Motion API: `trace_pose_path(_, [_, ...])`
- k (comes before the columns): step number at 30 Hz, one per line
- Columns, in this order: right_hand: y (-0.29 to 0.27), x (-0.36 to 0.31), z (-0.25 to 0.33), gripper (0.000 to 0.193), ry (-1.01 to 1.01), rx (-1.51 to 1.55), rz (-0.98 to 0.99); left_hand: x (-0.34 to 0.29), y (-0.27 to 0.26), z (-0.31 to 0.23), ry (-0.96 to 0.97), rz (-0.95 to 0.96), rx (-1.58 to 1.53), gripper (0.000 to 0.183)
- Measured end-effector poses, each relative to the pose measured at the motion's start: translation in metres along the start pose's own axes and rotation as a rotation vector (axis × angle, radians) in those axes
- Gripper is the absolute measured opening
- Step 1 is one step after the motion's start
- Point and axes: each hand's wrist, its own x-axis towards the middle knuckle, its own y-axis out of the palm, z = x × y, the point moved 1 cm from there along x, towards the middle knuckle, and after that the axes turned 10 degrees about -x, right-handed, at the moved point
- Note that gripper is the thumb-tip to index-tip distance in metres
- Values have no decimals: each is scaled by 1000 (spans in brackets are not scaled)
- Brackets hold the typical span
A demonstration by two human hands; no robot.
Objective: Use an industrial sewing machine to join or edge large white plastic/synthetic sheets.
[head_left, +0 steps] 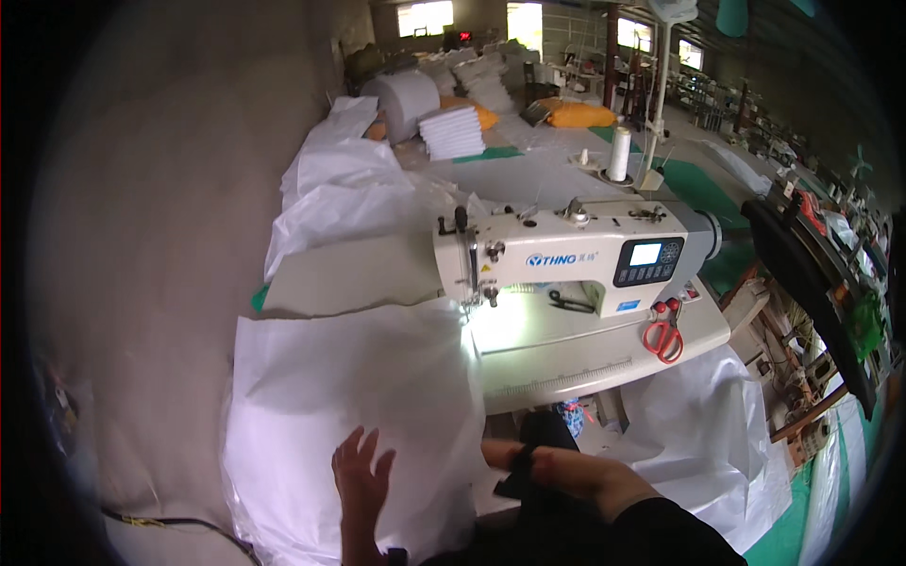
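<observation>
A large white sheet (354,377) lies on the left part of the sewing table and hangs toward me, its top right corner by the needle of the white sewing machine (528,250). Over its lower part is my left hand (361,476), open with fingers apart; whether it touches the sheet I cannot tell. My right hand (557,467) is beside the sheet's right edge, in front of the table. Something black crosses its fingers, and their grip is unclear. The machine's lamp lights the needle area.
Red-handled scissors (664,340) and small black snips (571,302) lie on the machine bed. A white thread cone (619,156) stands behind the machine. White sheeting (708,424) hangs at the right. Farther back are a stack of white pieces (451,132) and a big roll (404,104).
</observation>
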Motion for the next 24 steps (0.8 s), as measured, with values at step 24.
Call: trace_pose_path(24, [29, -92, 138, 27, -1157, 95, 413, 106, -34, 187, 239, 188, 242, 42])
